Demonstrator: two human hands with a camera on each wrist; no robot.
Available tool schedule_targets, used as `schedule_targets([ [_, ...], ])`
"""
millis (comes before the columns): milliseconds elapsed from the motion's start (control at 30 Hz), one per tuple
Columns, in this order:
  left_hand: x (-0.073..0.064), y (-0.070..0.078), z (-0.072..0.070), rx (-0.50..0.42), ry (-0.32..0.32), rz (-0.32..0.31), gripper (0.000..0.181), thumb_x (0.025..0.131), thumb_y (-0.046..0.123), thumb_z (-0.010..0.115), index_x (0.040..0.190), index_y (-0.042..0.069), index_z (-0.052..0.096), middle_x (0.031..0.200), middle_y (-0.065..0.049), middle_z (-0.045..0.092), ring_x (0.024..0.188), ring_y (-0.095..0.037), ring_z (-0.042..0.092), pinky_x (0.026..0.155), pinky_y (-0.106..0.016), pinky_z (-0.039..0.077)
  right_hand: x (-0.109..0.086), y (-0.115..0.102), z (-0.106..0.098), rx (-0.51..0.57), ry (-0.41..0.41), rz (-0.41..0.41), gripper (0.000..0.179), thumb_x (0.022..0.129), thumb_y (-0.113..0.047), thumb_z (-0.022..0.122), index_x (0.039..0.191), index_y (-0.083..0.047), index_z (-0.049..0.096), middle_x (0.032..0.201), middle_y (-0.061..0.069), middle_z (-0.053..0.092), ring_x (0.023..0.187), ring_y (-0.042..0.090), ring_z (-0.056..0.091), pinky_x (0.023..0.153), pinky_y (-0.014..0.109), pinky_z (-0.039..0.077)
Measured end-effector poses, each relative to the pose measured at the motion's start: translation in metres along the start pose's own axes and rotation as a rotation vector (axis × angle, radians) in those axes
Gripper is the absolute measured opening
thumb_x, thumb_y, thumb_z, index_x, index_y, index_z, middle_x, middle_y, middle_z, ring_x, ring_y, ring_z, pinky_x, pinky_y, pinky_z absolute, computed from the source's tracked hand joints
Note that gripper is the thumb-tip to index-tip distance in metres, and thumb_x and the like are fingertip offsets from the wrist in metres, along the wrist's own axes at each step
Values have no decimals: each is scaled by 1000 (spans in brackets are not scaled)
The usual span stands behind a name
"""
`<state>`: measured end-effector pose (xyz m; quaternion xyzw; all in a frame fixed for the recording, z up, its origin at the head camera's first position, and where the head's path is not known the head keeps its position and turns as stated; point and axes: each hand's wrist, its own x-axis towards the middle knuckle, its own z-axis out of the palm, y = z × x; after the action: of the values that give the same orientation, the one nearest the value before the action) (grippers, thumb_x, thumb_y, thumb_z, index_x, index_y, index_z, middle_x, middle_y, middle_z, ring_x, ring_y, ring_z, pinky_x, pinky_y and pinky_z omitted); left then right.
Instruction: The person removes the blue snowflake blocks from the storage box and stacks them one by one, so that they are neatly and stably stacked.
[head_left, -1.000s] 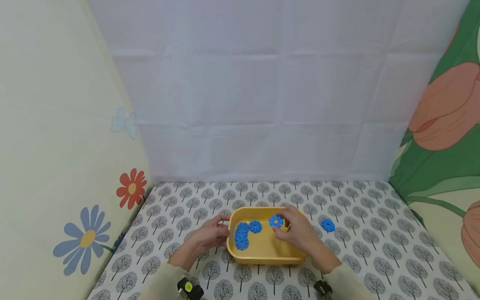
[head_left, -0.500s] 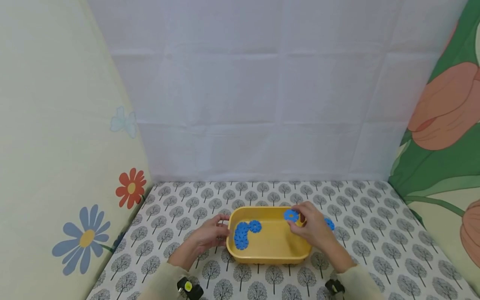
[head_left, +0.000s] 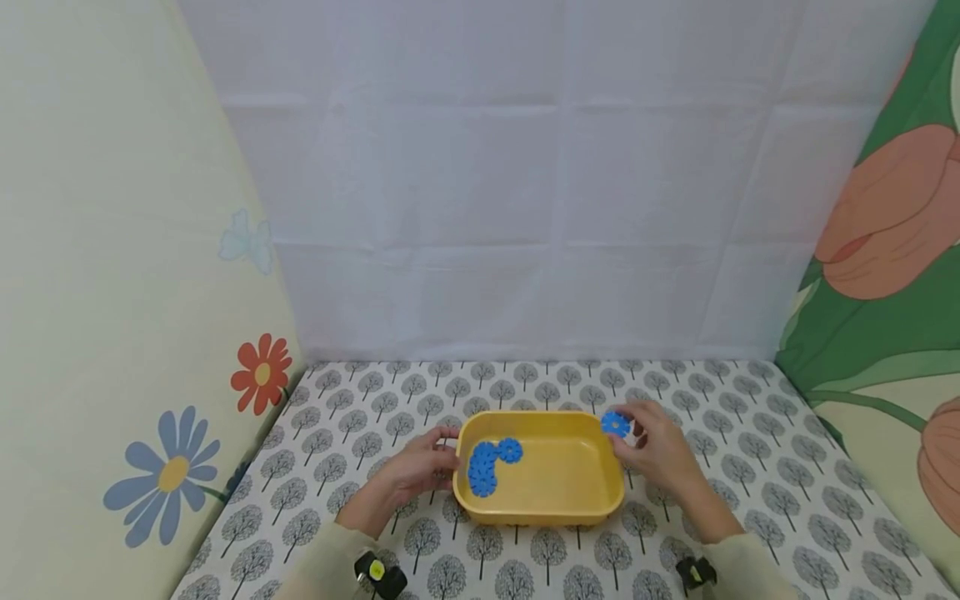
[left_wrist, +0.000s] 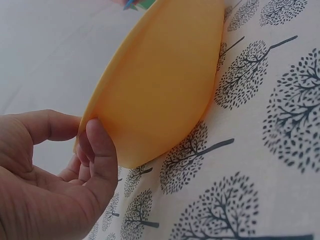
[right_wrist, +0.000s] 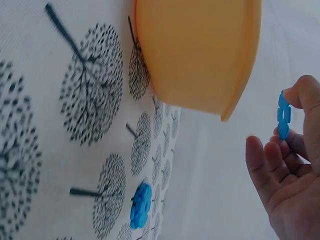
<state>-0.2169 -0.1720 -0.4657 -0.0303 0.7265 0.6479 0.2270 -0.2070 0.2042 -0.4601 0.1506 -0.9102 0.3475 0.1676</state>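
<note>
Head: right hand pinches disc (blue); left hand grips tray.

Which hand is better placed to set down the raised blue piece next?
Probably the right hand: it pinches the blue piece near the right end of the yellow tray, while the left hand grips its left rim.

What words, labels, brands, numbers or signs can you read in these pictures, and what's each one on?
None can be read.
Yellow tray: no lettering visible.
Blue flower-shaped pieces: no lettering visible.
Tree-print cloth: pattern only.
Black device on the left wrist: any marking on its yellow-green patch is too small to read.
</note>
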Motion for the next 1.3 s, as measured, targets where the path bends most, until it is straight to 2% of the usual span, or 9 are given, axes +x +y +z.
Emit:
schedule_targets([
  [200,1,-1,0,-5,0,4,52,91,1,62,140,1,43,102,-15,60,80,-23,61,69,-35,56,-2,17,-8,-21,18,6,40,82,-8,80,119,1,67,109,12,60,80,23,58,63,22,52],
  [400,1,-2,0,-9,4,13,51,92,1,62,140,1,44,103,-16,61,80,-22,61,67,-34,56,-1,32,-17,-38,14,36,41,83,-8,79,121,2,67,105,11,61,79,18,56,63,21,50],
  [633,1,-3,0,-14,-2,18,53,92,1,62,141,1,43,103,-16,61,80,-22,61,67,-34,56,-4,51,-18,-14,-30,122,41,88,-12,77,125,0,65,102,7,58,80,15,50,61,22,47],
  [867,3,-3,0,-13,2,15,54,91,1,63,141,1,43,102,-15,61,80,-22,61,67,-34,56,-6,65,-15,-11,-87,200,42,90,-15,75,127,2,64,112,14,59,85,18,53,61,23,47],
  [1067,3,-4,0,-10,7,9,54,90,1,64,140,1,43,101,-14,61,80,-23,60,68,-34,56,-7,72,-12,-55,-154,226,43,90,-14,74,127,5,63,114,19,60,87,22,57,66,30,51],
  [1300,2,-3,0,-21,-3,13,55,89,0,64,140,0,43,101,-14,61,80,-22,60,68,-34,56,-4,77,-9,-94,-195,313,47,89,-15,75,128,5,62,113,18,60,89,24,56,75,37,53],
])
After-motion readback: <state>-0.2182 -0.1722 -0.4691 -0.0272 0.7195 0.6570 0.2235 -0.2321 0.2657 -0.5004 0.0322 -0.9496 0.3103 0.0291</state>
